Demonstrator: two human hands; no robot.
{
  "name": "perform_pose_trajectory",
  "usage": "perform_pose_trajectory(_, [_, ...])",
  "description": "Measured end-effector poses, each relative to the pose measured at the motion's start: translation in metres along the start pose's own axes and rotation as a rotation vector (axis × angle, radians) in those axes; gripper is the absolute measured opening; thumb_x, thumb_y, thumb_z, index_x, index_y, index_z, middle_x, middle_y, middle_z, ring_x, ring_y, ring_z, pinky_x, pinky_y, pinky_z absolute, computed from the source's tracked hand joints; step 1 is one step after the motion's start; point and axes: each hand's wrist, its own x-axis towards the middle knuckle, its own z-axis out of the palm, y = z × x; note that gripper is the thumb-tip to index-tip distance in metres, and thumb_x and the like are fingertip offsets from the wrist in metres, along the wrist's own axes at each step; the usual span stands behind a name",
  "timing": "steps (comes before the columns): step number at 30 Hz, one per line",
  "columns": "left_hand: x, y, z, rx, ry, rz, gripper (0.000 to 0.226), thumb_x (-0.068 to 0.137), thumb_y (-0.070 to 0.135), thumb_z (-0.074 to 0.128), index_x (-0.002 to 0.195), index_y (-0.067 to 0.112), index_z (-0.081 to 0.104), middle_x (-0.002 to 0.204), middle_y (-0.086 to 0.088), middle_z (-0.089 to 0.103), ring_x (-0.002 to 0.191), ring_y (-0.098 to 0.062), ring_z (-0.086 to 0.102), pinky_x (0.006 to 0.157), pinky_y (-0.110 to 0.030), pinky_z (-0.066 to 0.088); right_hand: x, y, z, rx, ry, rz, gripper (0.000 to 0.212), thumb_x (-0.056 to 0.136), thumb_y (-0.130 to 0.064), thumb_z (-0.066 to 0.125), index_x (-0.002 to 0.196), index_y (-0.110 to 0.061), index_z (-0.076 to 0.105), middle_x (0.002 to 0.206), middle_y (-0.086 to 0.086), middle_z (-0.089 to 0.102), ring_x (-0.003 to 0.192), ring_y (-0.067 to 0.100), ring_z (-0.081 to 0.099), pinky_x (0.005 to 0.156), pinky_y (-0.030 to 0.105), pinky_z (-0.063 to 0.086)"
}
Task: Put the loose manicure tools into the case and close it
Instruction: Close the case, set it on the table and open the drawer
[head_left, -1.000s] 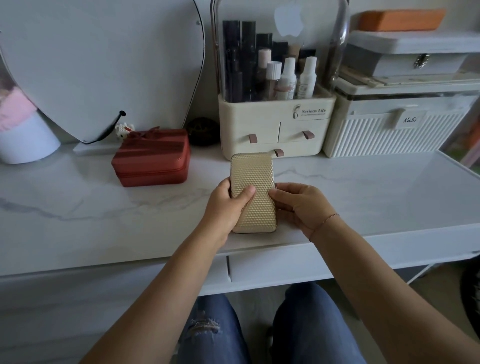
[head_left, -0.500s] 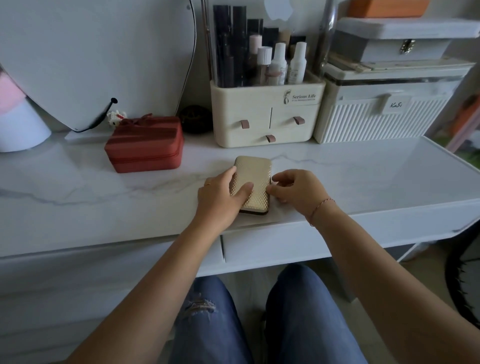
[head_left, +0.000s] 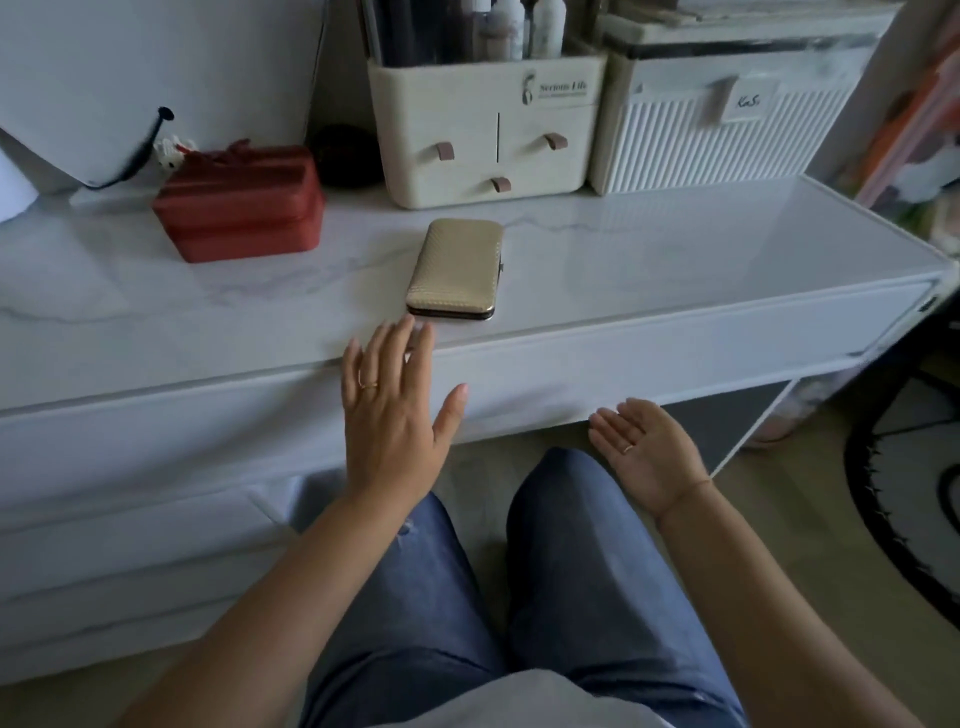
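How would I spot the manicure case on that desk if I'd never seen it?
Start at the white marble-look desk. In front of the cream drawer organiser, near the desk's front edge, lies the manicure case, shut and flat. It is slim, gold and textured, unlike the bulkier red box to its left.

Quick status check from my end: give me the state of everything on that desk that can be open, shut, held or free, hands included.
Gold manicure case: shut, lying flat on the desk, nobody touching it.
Left hand: open, empty, fingers spread, near the desk edge.
Right hand: open, empty, palm up, below the desk edge.
Red box: shut.
Cream organizer: all three drawers shut.
White ribbed box: lid on.
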Motion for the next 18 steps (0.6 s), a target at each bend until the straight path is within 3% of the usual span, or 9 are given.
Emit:
perform_pose_trajectory(3, [-0.003, 0.0, 0.004, 0.039, -0.002, 0.009, 0.059, 0.095, 0.046, 0.038, 0.138, 0.006, 0.04, 0.141, -0.016, 0.045, 0.131, -0.034, 0.039, 0.116, -0.047, 0.014, 0.01, -0.002, 0.0, 0.075, -0.082, 0.047, 0.042, 0.097, -0.016, 0.041, 0.135, 0.0, 0.037, 0.143, 0.019, 0.039, 0.131, 0.032, 0.042, 0.109, 0.04, 0.034])
perform_pose_trajectory(8, [-0.006, 0.001, 0.003, 0.068, -0.017, 0.019, 0.061, 0.094, 0.046, 0.039, 0.14, 0.006, 0.038, 0.143, -0.015, 0.043, 0.133, -0.034, 0.037, 0.116, -0.047, 0.014, 0.008, -0.006, -0.001, 0.217, -0.194, 0.11, 0.067, 0.091, -0.021, 0.05, 0.148, -0.01, 0.015, 0.149, 0.017, 0.032, 0.134, 0.031, 0.038, 0.109, 0.044, 0.03])
perform_pose_trajectory(18, [-0.004, 0.002, -0.009, 0.091, -0.061, 0.015, 0.061, 0.092, 0.049, 0.038, 0.137, 0.008, 0.042, 0.14, -0.013, 0.048, 0.129, -0.032, 0.043, 0.112, -0.043, 0.017, -0.005, 0.002, 0.003, 0.399, -0.156, 0.145, 0.063, 0.086, -0.023, 0.056, 0.143, -0.021, 0.029, 0.144, 0.014, 0.037, 0.131, 0.03, 0.04, 0.095, 0.045, 0.041])
